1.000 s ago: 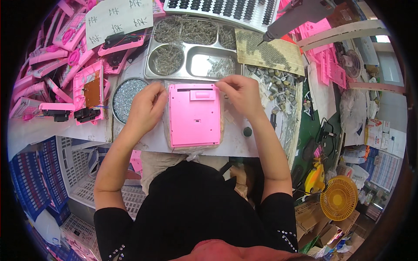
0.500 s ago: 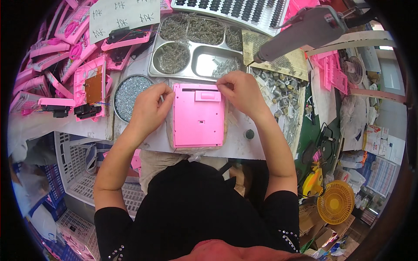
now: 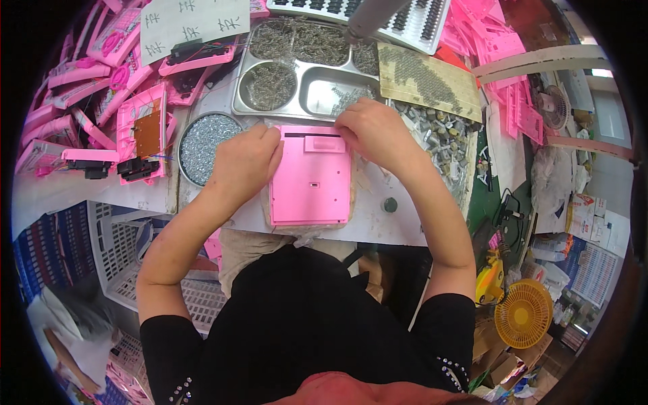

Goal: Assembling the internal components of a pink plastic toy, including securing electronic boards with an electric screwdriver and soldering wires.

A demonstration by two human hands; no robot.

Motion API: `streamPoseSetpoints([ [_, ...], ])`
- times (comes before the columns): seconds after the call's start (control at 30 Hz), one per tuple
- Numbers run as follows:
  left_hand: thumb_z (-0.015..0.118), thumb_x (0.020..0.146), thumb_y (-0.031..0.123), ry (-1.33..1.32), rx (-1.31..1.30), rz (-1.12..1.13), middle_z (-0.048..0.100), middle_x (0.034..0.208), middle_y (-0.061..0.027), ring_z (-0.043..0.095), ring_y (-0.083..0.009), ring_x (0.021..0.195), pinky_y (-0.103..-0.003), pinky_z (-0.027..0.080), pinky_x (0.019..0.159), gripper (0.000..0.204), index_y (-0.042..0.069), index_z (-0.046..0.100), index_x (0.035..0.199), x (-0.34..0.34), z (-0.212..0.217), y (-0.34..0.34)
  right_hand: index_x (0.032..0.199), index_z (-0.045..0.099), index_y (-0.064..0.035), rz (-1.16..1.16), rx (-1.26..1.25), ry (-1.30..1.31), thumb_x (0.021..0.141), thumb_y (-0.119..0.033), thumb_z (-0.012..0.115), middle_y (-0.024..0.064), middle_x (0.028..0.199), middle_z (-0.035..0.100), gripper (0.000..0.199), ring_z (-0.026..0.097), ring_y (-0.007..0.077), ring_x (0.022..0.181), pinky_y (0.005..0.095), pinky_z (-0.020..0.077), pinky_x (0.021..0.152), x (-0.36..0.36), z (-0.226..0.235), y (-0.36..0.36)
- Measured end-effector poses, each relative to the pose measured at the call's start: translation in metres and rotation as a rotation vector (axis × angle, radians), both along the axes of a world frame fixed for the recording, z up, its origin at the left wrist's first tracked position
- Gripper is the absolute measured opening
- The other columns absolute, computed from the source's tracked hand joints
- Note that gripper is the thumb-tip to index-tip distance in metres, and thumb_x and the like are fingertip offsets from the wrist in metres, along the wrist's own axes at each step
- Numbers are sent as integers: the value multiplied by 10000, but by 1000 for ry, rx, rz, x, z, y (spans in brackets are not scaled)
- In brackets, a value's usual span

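A flat pink plastic casing (image 3: 310,196) lies in front of me on a clear bag at the table's near edge. It has a dark slot along its far end, a raised latch-like piece below that, and a small hole in the middle. My left hand (image 3: 248,162) is closed at its far left corner, thumb along the side. At the far right corner my right hand (image 3: 374,133) pinches the edge. Both sets of fingertips are partly hidden. Beside my left hand stands a round bowl of small silvery screws (image 3: 206,143).
Beyond the casing is a metal compartment tray (image 3: 237,94) of springs. Above it hangs a grey tool (image 3: 371,17), cut off by the frame. Pink parts (image 3: 108,47) pile up at the left. Small metal pieces (image 3: 439,145) lie right. Someone's arm (image 3: 71,358) shows lower left.
The hanging grey tool has swung left and away, baring the spring-covered card. My left hand has moved slightly up and right along the casing's edge. A person has appeared at the lower left.
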State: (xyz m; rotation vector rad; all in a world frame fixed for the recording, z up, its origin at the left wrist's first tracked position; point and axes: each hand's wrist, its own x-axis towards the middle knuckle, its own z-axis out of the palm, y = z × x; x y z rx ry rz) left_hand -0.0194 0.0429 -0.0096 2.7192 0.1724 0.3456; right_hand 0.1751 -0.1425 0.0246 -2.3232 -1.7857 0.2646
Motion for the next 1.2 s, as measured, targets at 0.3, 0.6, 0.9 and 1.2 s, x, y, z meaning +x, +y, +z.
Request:
streamPoseSetpoints([
  [0.3,685,949,248,106,-128,-78,620,876,-122,649,-362,765,-456,520,660,190,72,611,953,-2,6,10,989,764,-54,-305,515,247,851,-66,732,105,928,733,141,704,258,870,368,566,801,5,7,-30],
  [0.6,698,920,203,167,105,196,640,947,-125,664,-374,871,-466,530,730,156,62,640,952,-38,3,66,1329,564,9,-316,1086,788,961,-64,702,116,1112,721,400,706,214,974,329,558,890,91,65,9],
  [0.9,662,963,190,27,-3,258,615,899,-143,629,-388,806,-478,488,699,181,38,598,888,-44,-6,64,1331,535,-2,-219,823,1161,913,-121,758,124,951,687,488,685,229,846,526,567,920,1,59,-41],
  [1.2,727,862,55,-47,-350,-200,572,800,-121,596,-298,718,-422,469,647,192,29,558,774,-41,18,-18,1270,499,-36,-53,699,1625,866,32,713,192,957,693,463,716,320,916,524,536,974,-92,42,-82],
])
